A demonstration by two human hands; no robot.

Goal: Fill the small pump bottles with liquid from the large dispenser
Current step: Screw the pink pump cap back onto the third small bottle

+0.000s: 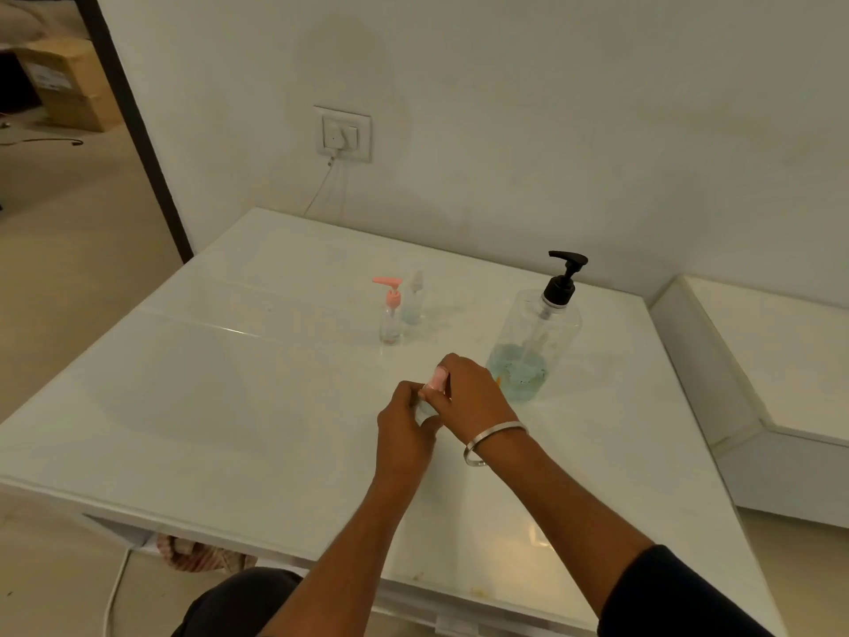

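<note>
I am holding a small pump bottle between both hands over the near middle of the white table. My left hand is curling round its clear body from the left, and my right hand is closing over its top, with the fingers wrapped round the pink pump cap. Most of the bottle is hiding behind my fingers, so I cannot tell how much liquid is sitting in it. A metal bangle is sitting on my right wrist.

The large dispenser is standing upright just to the right of my right hand and slightly farther away, its black pump head pointing left and pale blue liquid lying low in its clear body. Farther off, left of the dispenser, a small bottle with a pink pump is standing upright, and a clear-capped small bottle is standing just behind it, both well apart from my hands. On the far wall, a white socket plate is showing a thin cable hanging from it.
</note>
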